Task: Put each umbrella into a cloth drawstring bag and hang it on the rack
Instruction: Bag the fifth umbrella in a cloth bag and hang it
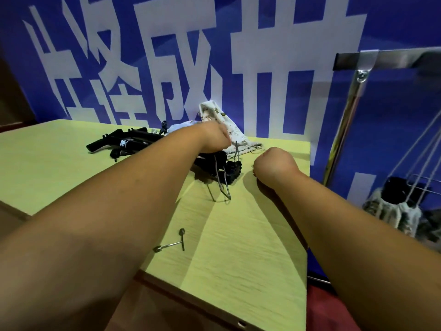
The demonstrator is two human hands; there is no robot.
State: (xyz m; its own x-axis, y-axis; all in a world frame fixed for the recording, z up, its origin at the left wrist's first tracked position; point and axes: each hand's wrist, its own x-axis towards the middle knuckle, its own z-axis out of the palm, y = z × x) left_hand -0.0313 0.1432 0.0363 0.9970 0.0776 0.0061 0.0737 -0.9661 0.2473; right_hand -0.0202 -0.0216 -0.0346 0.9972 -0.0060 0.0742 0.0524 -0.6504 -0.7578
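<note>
left hand [214, 137] over umbrella [232, 172], grip hidden | right hand [274, 164] curled near bench [250, 235] right edge, contents unclear | cloth bag [224, 125] at far edge

Only arms visible. Left forearm [133, 199] and right forearm [353, 230] bare to the frame edge; left grip [214, 137] and right grip [272, 163] bare too. Red fabric [322, 314] at lower right, maybe clothing, can't tell.

Banner [393, 32], blue, behind counter [238, 235]: large white Chinese characters, cropped at the edges. "成" legible at centre; neighbours resembling "设" and "世", uncertain. Lower row mostly hidden, unreadable.
Umbrella [124, 142], black: small white mark, illegible.
</note>
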